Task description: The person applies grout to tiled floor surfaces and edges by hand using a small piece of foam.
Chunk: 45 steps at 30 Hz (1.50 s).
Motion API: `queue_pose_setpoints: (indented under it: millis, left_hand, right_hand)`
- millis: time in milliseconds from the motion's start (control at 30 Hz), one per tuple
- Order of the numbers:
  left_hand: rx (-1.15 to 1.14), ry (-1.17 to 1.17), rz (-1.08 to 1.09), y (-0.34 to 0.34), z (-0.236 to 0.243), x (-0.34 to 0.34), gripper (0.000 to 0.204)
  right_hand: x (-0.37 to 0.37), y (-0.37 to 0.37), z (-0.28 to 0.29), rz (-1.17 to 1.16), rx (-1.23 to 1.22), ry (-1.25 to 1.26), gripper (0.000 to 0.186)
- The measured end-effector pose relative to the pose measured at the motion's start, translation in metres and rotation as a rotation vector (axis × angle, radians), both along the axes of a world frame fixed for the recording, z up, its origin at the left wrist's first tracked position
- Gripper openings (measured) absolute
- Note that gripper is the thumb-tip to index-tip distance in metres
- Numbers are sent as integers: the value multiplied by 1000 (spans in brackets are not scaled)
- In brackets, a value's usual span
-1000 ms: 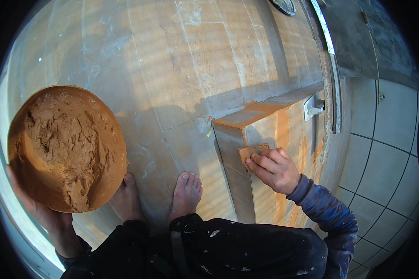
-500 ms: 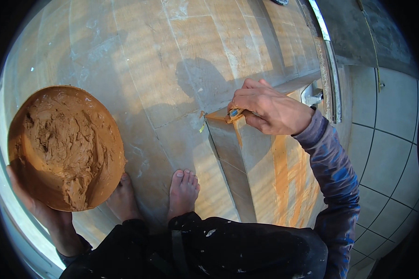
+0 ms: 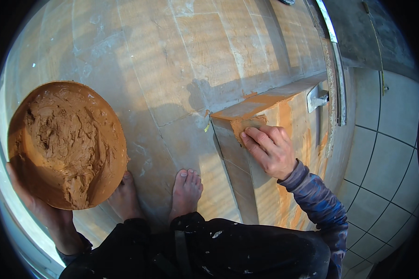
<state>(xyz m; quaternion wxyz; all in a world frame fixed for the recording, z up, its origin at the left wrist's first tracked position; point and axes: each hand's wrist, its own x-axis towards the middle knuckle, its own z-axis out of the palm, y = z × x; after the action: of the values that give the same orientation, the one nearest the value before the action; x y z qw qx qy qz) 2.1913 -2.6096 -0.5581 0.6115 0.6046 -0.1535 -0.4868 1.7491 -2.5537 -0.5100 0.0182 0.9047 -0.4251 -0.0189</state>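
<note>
My left hand [image 3: 46, 211] supports a round bowl [image 3: 21, 179] from below and from its near side, with its fingers mostly hidden under it. Thick brown paste [image 3: 63, 135], like grout, lies heaped in the bowl. On the right, my right hand [image 3: 272, 151] pinches a small flat spreader [image 3: 250, 126] coated with the same paste. The spreader rests at the corner of a tiled step [image 3: 237, 162], over its top edge. A fresh brown smear [image 3: 253, 107] runs along the step's far edge, beyond my hand.
A trowel with a pale blade [image 3: 315, 99] lies at the step's far right, beside a long metal straightedge [image 3: 337, 79]. Plank-patterned floor tiles [image 3: 149, 51] stretch ahead. My bare feet [image 3: 185, 193] stand left of the step. Large pale tiles [image 3: 386, 139] are at the right.
My right hand has moved down and to the right, and the spreader now shows flat and paste-covered. More brown paste is visible along the step's far edge. The bowl has barely moved.
</note>
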Motion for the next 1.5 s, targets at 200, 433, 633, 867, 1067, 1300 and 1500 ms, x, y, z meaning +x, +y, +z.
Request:
queue_pose_setpoints:
  millis: [200, 433, 633, 867, 1067, 1300, 1500]
  left_hand:
    - [7, 46, -27, 8, 7, -6, 67]
    - [-16, 21, -52, 10, 20, -17, 67]
    - [11, 50, -9, 9, 17, -13, 67]
    - [23, 18, 4, 0, 1, 22, 67]
    - [20, 66, 19, -8, -10, 39, 67]
    - [29, 80, 35, -4, -17, 30, 67]
    - [-6, 129, -35, 3, -13, 25, 57]
  right_hand:
    - [-14, 29, 16, 19, 162, 113, 38]
    - [-10, -11, 38, -236, 155, -122, 34]
    - [-30, -21, 24, 184, 142, 62, 36]
    - [-9, -12, 33, 281, 213, 7, 31]
    - [16, -45, 39, -133, 284, -122, 36]
    - [21, -123, 7, -119, 618, 44, 39]
    - [27, -104, 43, 41, 778, 165, 34]
